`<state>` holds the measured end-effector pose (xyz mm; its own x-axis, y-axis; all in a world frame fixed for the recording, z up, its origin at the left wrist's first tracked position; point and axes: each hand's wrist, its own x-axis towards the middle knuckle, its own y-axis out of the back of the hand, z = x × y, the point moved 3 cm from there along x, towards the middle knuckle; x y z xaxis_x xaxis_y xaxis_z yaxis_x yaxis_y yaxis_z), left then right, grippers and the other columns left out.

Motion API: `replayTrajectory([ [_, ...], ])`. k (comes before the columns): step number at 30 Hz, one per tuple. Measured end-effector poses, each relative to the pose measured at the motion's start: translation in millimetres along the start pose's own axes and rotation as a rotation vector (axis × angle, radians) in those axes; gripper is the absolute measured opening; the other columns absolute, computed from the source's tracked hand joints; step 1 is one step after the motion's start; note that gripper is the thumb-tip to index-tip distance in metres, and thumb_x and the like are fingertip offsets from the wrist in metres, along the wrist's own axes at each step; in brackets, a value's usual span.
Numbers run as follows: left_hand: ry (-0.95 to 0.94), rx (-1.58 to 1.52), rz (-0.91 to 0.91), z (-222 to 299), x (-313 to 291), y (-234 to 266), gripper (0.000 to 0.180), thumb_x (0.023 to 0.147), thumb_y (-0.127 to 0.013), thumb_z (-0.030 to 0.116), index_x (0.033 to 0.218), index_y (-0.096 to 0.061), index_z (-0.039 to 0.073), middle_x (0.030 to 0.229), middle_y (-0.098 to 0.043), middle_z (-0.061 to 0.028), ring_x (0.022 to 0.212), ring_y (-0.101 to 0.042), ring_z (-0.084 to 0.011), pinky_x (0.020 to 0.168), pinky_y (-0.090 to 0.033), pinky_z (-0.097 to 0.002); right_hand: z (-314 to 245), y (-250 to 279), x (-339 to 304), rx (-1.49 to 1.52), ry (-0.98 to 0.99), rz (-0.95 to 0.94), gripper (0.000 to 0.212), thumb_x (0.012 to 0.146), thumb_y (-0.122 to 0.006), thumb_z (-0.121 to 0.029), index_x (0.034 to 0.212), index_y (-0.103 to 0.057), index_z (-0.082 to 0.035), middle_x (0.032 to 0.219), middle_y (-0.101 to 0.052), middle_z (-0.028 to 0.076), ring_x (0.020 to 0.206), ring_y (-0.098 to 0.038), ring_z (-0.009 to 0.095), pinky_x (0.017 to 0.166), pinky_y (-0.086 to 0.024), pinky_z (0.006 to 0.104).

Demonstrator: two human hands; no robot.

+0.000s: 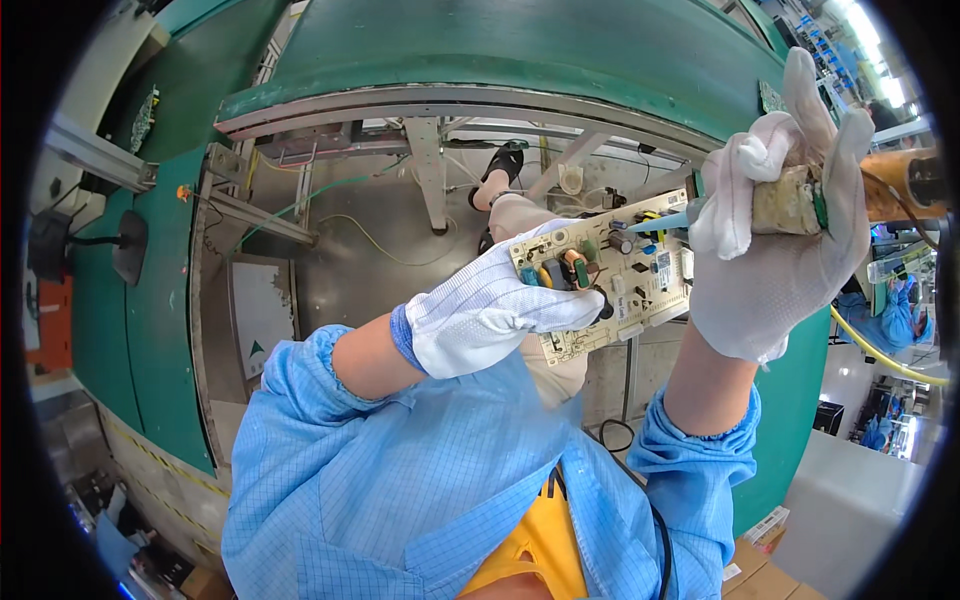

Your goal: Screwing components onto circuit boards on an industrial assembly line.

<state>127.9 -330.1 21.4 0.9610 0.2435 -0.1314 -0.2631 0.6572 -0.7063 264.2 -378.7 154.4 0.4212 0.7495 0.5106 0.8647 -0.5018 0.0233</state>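
Observation:
My left hand [475, 312], in a white glove, grips the near-left part of a cream-coloured circuit board [628, 292]. Its thumb lies over the components, and the fingers under the board are hidden. Capacitors, coils and coloured wires stand up from the board, which is held tilted in mid-air. Also gloved, my right hand [755, 275] is closed around the tape-wrapped body of a dispensing tool [785, 205], with some fingers raised. A pale blue nozzle [658, 222] points left from it, its tip over the board's far part near a dark capacitor; contact I cannot tell.
A green conveyor belt [500, 50] with a metal edge runs across the far side. Another green surface [160, 330] stands at the left. Beyond the tool sits an orange-brown cylinder [895, 180] with a cable. A yellow hose [885, 362] curves at right; cardboard boxes [765, 575] lie lower right.

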Motion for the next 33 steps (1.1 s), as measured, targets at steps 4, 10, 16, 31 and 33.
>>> replayTrajectory([
  [4,-0.014,0.062,-0.028,-3.7,4.6,4.5,0.056,0.085,-0.074,0.019,0.132,-0.048,0.003,0.116,-0.061,-0.0042,0.108,-0.055,-0.0107,0.093,-0.046,-0.0266,-0.8,-9.3,1.6,-0.022,-0.027,0.173,0.054,0.102,-0.034,-0.034,0.128,-0.050,0.011,0.072,-0.058,0.005,0.045,-0.041,0.009,0.048,-0.035,0.0235],
  [10,-0.032,0.033,-0.050,-12.6,9.3,8.1,0.054,0.086,-0.073,0.021,0.131,-0.049,0.003,0.116,-0.061,-0.0041,0.107,-0.055,-0.0107,0.092,-0.047,-0.0264,0.4,-0.8,-4.5,0.048,0.025,0.141,0.053,0.100,-0.036,-0.035,0.121,-0.058,0.009,0.069,-0.054,0.005,0.049,-0.043,0.010,0.047,-0.033,0.0232],
  [16,0.008,0.031,0.000,-4.8,5.2,1.6,0.052,0.087,-0.072,0.020,0.130,-0.049,0.003,0.114,-0.062,-0.0036,0.104,-0.057,-0.0102,0.090,-0.048,-0.0263,1.3,11.7,-4.9,0.035,0.088,0.070,0.058,0.099,-0.035,-0.041,0.119,-0.059,0.009,0.068,-0.054,0.006,0.050,-0.045,0.012,0.047,-0.035,0.0246],
  [31,0.086,-0.190,0.048,7.0,-10.4,-1.2,0.047,0.089,-0.066,0.012,0.133,-0.050,0.002,0.116,-0.062,-0.0070,0.106,-0.061,-0.0143,0.093,-0.050,-0.0287,5.9,21.3,-5.4,-0.109,0.242,0.147,0.039,0.098,-0.043,-0.023,0.122,-0.059,0.004,0.080,-0.059,0.011,0.064,-0.054,0.015,0.048,-0.046,0.0248],
  [33,0.131,-0.212,0.083,5.7,-12.2,-1.2,0.046,0.089,-0.065,0.011,0.132,-0.050,0.002,0.116,-0.063,-0.0071,0.105,-0.062,-0.0146,0.094,-0.050,-0.0295,5.0,19.3,-6.0,-0.264,0.309,0.147,0.035,0.098,-0.043,-0.017,0.122,-0.059,0.003,0.083,-0.059,0.012,0.066,-0.055,0.015,0.050,-0.048,0.0249],
])
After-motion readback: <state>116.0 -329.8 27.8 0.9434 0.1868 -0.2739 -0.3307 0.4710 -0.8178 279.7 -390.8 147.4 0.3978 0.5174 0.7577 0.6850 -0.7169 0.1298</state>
